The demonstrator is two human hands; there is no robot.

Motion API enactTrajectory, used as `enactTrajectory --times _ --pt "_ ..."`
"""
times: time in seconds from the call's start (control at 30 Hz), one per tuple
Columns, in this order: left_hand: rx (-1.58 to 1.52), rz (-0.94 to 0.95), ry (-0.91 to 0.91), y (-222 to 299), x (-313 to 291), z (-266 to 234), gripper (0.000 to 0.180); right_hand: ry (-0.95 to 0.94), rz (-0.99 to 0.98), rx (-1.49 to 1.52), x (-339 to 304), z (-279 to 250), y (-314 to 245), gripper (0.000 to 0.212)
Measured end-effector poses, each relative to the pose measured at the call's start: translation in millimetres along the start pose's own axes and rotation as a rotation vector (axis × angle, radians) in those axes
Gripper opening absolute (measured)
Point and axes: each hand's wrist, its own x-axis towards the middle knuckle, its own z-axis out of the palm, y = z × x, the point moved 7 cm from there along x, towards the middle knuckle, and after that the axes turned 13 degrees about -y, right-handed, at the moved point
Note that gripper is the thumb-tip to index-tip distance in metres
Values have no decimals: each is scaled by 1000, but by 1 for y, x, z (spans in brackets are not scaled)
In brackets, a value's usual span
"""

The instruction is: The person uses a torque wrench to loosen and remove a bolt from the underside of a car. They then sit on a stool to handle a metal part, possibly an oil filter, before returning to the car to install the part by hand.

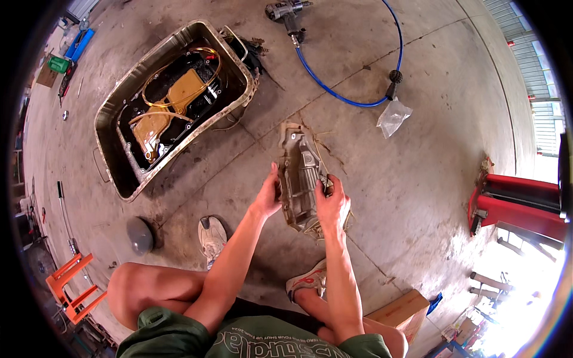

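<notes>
A grey cast metal housing, long and ribbed, is held upright in front of me, above the concrete floor. My left hand is closed on its left edge, the thumb pointing up along the side. On the opposite edge my right hand is closed too, its fingers bent around a small fitting there. Part of the fingers of both hands is hidden. Thin straw-coloured strands show behind the housing and to its right; I cannot tell whether they are wires or debris on the floor.
An oily metal tub at upper left holds dark parts and a tan filter-like piece. An impact wrench with a blue air hose lies ahead. A clear plastic bag, red lift base, cardboard box and orange frame surround me.
</notes>
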Motion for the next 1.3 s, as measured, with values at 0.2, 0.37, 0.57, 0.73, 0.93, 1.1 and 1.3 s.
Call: enactTrajectory --times 0.2,0.37,0.57,0.73,0.93,1.1,1.3 --pt "-22 132 -140 21 0 28 66 -73 -34 312 0 -18 -15 34" --pt "-65 148 -156 40 1 48 69 -490 216 1532 1 24 23 58" --pt "-147 169 -192 56 8 97 77 -618 182 1820 -3 9 -14 64" --pt "159 302 20 96 -13 135 87 -430 200 1943 14 -27 -65 61" --pt "124 400 103 129 -66 204 85 -499 240 1760 -2 -88 -127 58" --pt "-71 393 191 151 -144 278 78 -675 335 1746 -54 -165 -216 53" --pt "-272 466 289 190 -287 366 72 -1039 364 1566 -128 -248 -367 55"
